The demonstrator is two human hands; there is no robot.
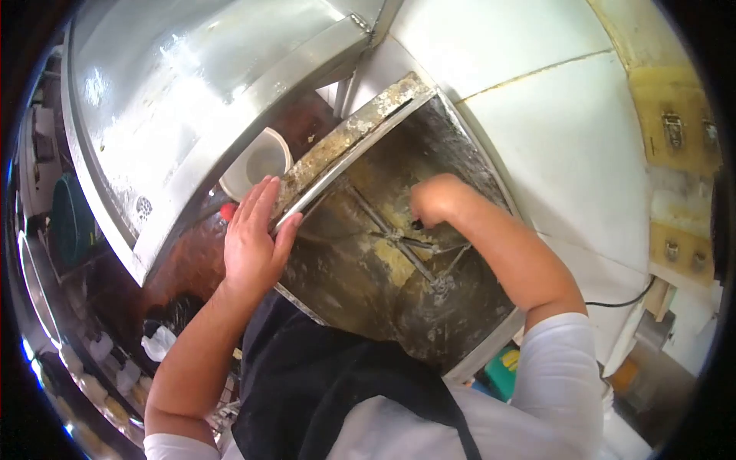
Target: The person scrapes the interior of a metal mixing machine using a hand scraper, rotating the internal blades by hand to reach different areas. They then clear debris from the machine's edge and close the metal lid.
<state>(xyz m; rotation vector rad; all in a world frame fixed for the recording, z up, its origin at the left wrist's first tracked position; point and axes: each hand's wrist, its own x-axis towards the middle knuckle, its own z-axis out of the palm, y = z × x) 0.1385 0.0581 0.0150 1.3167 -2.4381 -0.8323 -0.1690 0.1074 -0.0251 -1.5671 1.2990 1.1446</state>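
A deep metal tub [349,280] with grimy walls sits in front of me, a metal shaft with cross arms [395,238] running through its inside. Yellowish residue [399,264] clings around the shaft and on the wall behind it. My left hand [251,245] lies on the tub's crusted near-left rim [345,142], fingers stretched out and thumb apart. Inside the tub, my right hand [438,201] is closed in a fist close to the shaft. A small black tip [417,225] shows below that fist; the rest of what it grips is hidden.
A shiny steel counter [184,84] with a raised edge stands at the upper left. Below it is a white bucket [261,162] beside the tub. White tiled wall [560,130] borders the right, with stained switch plates [675,130] and a black cable [625,303]. A green item [502,372] is by my right elbow.
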